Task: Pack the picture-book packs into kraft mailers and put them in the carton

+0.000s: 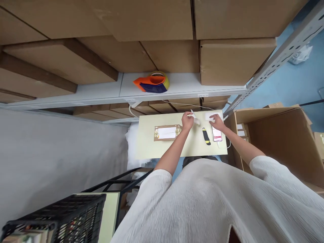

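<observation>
My left hand is closed in a pinch on a curled white slip of paper, raised a little above the pale table. To its right, my right hand has its fingers drawn together at the edge of a flat white paper piece. Between and below the hands lies a black and yellow utility knife. A phone with a lit screen rests just under my right hand. Left of my left forearm lies a small cardboard package with a white label and clear tape.
The pale table stands beneath a shelf stacked with cardboard boxes. On that shelf sits an orange and blue tape dispenser. A big open carton stands at right. A black crate is at lower left.
</observation>
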A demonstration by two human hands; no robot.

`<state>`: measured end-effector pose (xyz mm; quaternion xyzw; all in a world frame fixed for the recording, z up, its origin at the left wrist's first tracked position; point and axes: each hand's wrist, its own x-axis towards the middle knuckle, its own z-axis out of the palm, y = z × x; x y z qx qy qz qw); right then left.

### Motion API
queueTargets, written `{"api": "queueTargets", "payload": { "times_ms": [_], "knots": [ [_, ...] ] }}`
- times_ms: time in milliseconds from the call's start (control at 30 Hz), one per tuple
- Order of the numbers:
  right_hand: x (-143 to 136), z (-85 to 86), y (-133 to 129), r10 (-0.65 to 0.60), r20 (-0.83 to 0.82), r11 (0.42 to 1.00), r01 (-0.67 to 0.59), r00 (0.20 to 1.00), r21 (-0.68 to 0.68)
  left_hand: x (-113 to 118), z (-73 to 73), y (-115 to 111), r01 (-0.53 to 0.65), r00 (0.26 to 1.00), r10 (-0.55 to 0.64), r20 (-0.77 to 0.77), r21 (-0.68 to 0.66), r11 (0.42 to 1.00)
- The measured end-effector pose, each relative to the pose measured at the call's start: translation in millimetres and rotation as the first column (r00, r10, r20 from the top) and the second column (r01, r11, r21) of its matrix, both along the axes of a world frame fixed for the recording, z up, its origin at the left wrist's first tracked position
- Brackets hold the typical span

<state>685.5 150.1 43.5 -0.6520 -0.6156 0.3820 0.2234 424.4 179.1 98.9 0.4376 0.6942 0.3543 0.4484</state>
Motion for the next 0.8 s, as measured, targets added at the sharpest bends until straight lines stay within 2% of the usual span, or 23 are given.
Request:
{"api": "queueTargets", "payload": {
  "times_ms": [67, 233, 300, 400, 467, 533, 667, 800],
  "knots": [
    [-29, 8.8, -1, 0.067, -0.132, 0.998, -0.068, 0.989, -0.001, -1, 6.8, -7, -0.013, 0.999, 0.013, 0.045, 0.005, 1.0],
    [-85, 32.0, 5, -0.012, -0.176, 0.997, 0.025, 0.984, 0.076, -21, 28.1, -24, -0.047, 0.992, 0.038, 0.121, 0.07, 0.996],
    [-99, 43.5, 6, -0.018, -0.185, 0.994, 0.038, 0.983, 0.107, -38, 37.7, -32, -0.071, 0.993, 0.061, 0.101, 0.099, 0.992],
    [-119, 62.1, 3, 0.022, -0.236, 0.995, 0.001, 0.971, 0.097, -70, 52.0, -45, -0.092, 0.996, 0.086, 0.035, 0.218, 0.972],
    [-135, 73.4, -2, 0.066, -0.285, 0.997, -0.05, 0.956, 0.063, -94, 60.2, -52, -0.068, 0.998, 0.064, 0.02, 0.278, 0.958],
    [-151, 82.2, -7, 0.093, -0.321, 0.995, -0.083, 0.942, 0.047, -116, 65.5, -58, -0.036, 0.998, 0.022, 0.052, 0.284, 0.958],
    [-181, 91.9, -13, 0.066, -0.332, 0.998, -0.057, 0.941, 0.038, -158, 64.1, -67, -0.056, 0.991, 0.025, 0.132, 0.237, 0.97],
    [-206, 95.8, -19, -0.007, -0.415, 0.998, -0.017, 0.91, -0.055, -191, 49.3, -73, -0.046, 0.985, 0.013, 0.17, 0.194, 0.98]
  ]
}}
